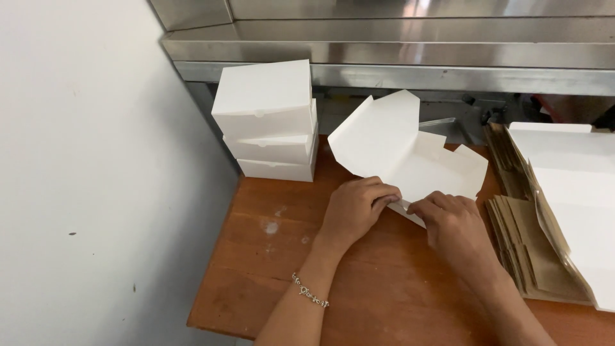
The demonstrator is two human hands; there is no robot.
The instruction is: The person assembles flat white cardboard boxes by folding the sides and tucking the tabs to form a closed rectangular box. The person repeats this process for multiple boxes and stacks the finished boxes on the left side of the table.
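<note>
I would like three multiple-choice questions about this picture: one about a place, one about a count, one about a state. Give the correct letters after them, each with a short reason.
1. Where does the stack of closed white cardboard boxes stand on the brown wooden table?
A. far left corner, beside the wall
B. near right corner
C. under the right hand

2. How many closed boxes are in that stack?
A. one
B. three
C. six

3. In what state is the white cardboard sheet held by the left hand and right hand?
A. fully closed box
B. partly folded, one flap raised
C. torn in two

Answers:
1 A, it stands by the white wall.
2 B, three layers show.
3 B, one flap stands up while both hands pinch its near edge.
</note>
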